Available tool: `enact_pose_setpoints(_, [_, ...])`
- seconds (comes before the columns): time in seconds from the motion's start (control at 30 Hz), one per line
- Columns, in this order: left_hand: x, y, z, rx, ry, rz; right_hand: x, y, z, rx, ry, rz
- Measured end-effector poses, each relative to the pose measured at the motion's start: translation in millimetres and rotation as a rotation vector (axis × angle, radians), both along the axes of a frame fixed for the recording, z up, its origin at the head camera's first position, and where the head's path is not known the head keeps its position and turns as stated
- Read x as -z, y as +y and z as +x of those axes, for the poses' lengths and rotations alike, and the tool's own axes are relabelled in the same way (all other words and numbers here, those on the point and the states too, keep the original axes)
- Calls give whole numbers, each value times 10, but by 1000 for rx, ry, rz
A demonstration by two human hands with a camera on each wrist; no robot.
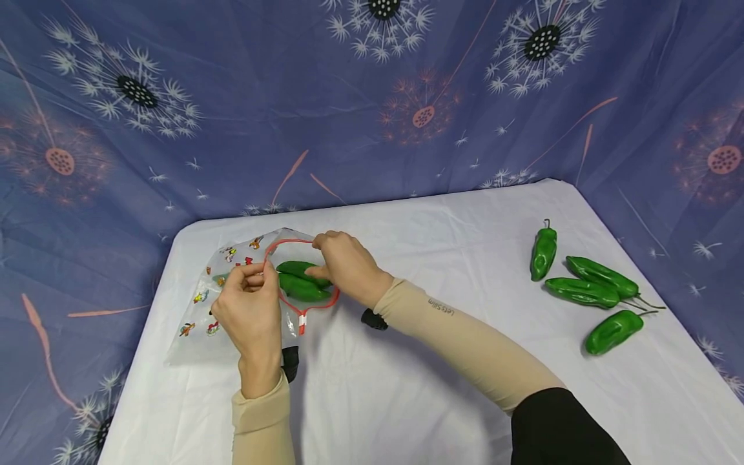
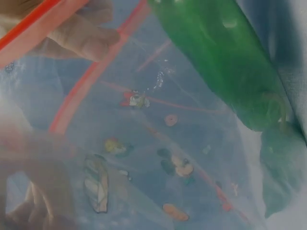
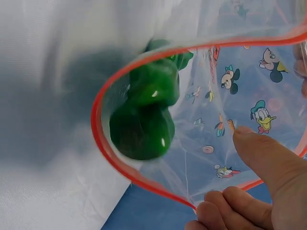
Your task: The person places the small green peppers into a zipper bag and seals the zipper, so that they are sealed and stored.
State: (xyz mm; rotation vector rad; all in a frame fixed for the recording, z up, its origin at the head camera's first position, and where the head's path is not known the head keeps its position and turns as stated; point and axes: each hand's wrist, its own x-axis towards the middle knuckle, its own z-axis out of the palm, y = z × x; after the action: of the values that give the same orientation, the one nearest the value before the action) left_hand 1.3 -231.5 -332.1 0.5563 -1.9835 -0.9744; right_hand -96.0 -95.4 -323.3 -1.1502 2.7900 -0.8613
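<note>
A clear zip bag with cartoon prints and a red zip rim lies on the table, its mouth held apart. Inside the mouth are green peppers, two plainly seen from the head; the right wrist view shows the peppers through the opening. My left hand pinches the rim's left side between thumb and fingers. At the far right side of the rim, my right hand has its fingers curled at the red edge. Its thumb reaches over the opening, near the peppers in the head view.
Several loose green peppers with stems lie on the right of the white-covered table. A blue dandelion-patterned curtain hangs behind and at the sides. Small black objects show beside both wrists.
</note>
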Motion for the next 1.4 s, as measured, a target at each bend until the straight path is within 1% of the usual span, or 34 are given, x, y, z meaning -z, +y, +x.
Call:
enact_pose_setpoints(0.27, [-3,-3,-3,-9,8,-7,11,44,-5,12,12,-1])
enact_pose_setpoints(0.47, [2,4,-2,-5,17,-6,9,128,-7,26,-8,-14])
enact_pose_setpoints(0.63, [1,14,-4,-4,22,-11,-6,256,-32,65,-24,-22])
enact_pose_setpoints(0.83, [9,19,0,2,22,-16,-9,493,-103,142,-28,-15])
enact_pose_setpoints(0.97, [15,17,1,1,23,-11,12,736,-171,194,-21,-22])
enact_pose_setpoints(1.1, [21,12,4,3,24,-4,50,1065,-238,262,-22,-21])
enact_pose_setpoints(1.23, [22,6,8,4,21,7,87,1470,-299,332,-33,-12])
enact_pose_setpoints(1.4, [10,1,7,3,13,26,180,2085,-346,405,-63,15])
